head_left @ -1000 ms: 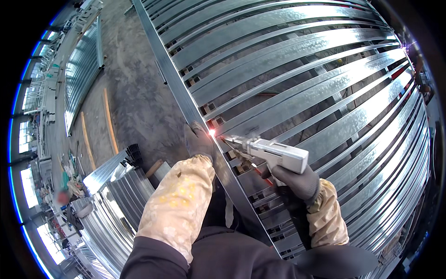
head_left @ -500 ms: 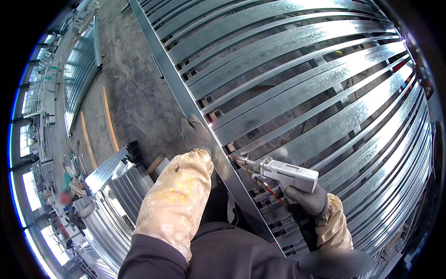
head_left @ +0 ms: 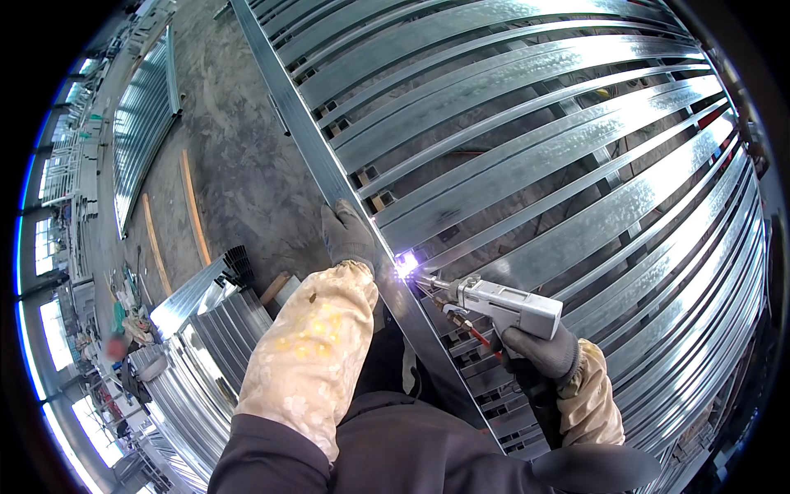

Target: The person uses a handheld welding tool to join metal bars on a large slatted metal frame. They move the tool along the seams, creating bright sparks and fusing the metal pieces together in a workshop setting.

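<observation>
A long galvanized steel frame rail (head_left: 284, 111) runs diagonally in front of me, with flat metal slats (head_left: 461, 185) meeting its right side. My left hand (head_left: 347, 235), in a grey glove, lies closed over this rail; its fingertips are partly hidden. In my right hand (head_left: 545, 350), also gloved, is a silver and white handheld welding gun (head_left: 506, 305). Its nozzle (head_left: 432, 282) points left at the joint between a slat and the rail. Right at the tip glows a bright violet-white welding arc (head_left: 406, 263), just below my left hand.
Beyond the rail, a finished-looking slatted panel (head_left: 148, 123) lies on the concrete floor near two wooden strips (head_left: 194, 210). Stacked metal profiles (head_left: 218, 329) stand left of my left sleeve. A dark cable (head_left: 539, 403) hangs from the gun beside my right forearm.
A bright arc has lit at the nozzle tip, where only a faint glint showed before. Both hands have stayed almost in place.
</observation>
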### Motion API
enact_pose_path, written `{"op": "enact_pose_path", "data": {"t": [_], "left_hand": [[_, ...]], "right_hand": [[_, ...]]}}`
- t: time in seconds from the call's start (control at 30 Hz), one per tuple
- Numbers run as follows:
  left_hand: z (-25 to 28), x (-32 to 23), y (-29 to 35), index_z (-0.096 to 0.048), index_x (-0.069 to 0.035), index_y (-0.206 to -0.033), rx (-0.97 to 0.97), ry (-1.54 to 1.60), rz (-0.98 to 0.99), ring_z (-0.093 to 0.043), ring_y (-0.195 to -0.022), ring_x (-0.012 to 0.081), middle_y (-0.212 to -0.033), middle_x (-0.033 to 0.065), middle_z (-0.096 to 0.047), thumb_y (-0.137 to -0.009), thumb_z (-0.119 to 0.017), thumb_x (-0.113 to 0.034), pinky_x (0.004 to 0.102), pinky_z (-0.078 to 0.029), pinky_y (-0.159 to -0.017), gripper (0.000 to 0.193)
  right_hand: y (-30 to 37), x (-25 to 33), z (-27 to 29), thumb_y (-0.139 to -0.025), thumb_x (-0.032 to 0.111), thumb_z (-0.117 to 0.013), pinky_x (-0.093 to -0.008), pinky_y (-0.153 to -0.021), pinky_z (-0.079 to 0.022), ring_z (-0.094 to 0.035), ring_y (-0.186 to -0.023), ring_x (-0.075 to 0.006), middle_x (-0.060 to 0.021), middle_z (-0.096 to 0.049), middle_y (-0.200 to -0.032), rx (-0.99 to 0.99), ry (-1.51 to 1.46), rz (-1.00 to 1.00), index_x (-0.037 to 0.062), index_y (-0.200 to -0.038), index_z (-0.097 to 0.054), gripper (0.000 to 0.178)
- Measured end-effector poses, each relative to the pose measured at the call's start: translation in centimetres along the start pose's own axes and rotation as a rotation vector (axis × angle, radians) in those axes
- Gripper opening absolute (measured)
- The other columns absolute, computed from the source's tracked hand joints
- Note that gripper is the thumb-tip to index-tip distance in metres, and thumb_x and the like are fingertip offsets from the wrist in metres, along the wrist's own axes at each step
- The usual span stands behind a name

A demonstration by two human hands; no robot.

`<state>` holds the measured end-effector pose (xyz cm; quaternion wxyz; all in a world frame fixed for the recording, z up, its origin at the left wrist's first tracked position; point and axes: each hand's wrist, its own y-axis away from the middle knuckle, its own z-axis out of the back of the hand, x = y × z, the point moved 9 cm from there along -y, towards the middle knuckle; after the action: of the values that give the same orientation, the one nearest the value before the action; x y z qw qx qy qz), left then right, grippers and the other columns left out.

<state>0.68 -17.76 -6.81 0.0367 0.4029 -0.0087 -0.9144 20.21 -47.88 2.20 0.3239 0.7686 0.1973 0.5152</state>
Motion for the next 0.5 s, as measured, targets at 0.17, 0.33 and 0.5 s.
{"op": "enact_pose_path", "data": {"t": [0.17,0.33,0.5], "left_hand": [[-0.8,5.8,-2.1,-0.052,0.011,-0.13,0.022,0.105,0.062,-0.061,-0.109,0.044,-0.117,0.0312,-0.064,-0.107,-0.041,-0.032,0.0442,-0.047,-0.094,0.05],[0.1,-0.3,0.1,-0.053,0.011,-0.127,0.013,-0.009,0.006,-0.064,-0.101,0.0404,-0.11,0.0291,-0.065,-0.107,-0.041,-0.031,0.0422,-0.048,-0.089,0.048],[0.4,0.4,-0.3,-0.052,0.011,-0.128,0.056,-0.047,0.053,-0.064,-0.1,0.0401,-0.112,0.0281,-0.065,-0.107,-0.04,-0.03,0.0425,-0.048,-0.089,0.048]], "right_hand": [[-0.4,0.6,-0.8,-0.093,0.016,-0.063,-0.0262,-0.061,-0.052,-0.063,-0.068,-0.0104,-0.0042,-0.07,-0.086,0.035,0.021,0.013,0.0008,-0.131,-0.059,0.042],[0.0,0.5,-0.2,-0.092,0.016,-0.064,-0.0265,-0.06,-0.052,-0.063,-0.067,-0.01,-0.0038,-0.07,-0.084,-0.012,0.018,0.014,0.001,-0.13,-0.06,0.041],[0.0,0.6,-0.4,-0.091,0.017,-0.065,-0.0269,-0.06,-0.053,-0.063,-0.067,-0.0097,-0.0032,-0.069,-0.084,0.009,0.06,-0.012,0.0021,-0.129,-0.06,0.041]]}}
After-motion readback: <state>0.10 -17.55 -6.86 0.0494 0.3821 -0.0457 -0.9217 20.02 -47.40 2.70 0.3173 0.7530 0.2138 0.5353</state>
